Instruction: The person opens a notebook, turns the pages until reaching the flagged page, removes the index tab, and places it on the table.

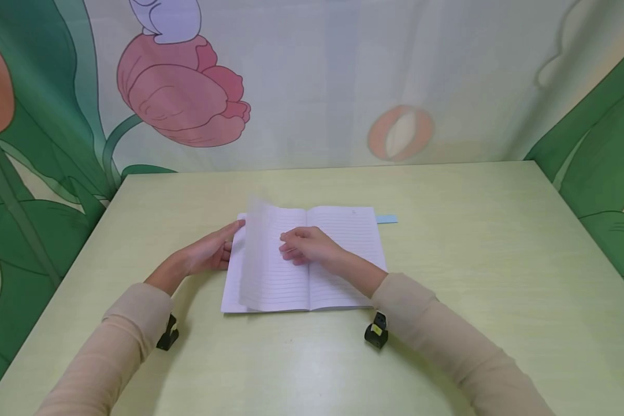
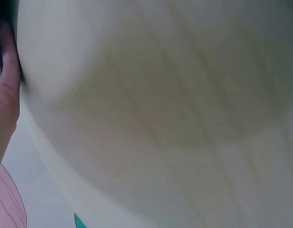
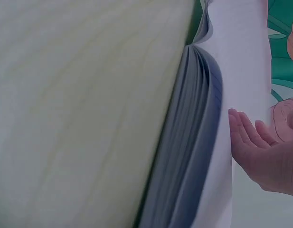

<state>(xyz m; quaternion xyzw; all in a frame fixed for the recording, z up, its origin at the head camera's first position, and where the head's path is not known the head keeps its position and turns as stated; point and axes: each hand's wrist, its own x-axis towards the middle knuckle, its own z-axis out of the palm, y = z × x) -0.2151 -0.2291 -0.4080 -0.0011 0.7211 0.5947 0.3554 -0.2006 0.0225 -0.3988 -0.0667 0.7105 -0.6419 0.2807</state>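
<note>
- Notebook (image 1: 308, 283) open on the counter (image 1: 473, 260), around centre of the head frame; lined pages up, spine roughly vertical.
- Loose page (image 1: 255, 254) stands partly raised over its left half, blurred.
- Left hand (image 1: 208, 254), left of centre: pinching the notebook's left edge, thumb on top, other fingers bent beside it; how far under they reach, cannot tell.
- Right hand (image 1: 312, 245), centre: fingers loosely bent, slightly apart, nothing gripped; over the left page near the spine. Light contact with the paper: cannot tell.
- Blue tab (image 1: 387, 219) sticks out at the notebook's upper right.
- Step, judged: page turn, leaf most of the way over to the left.
- Next move calls for laying that leaf flat, left edge kept steady.
</note>
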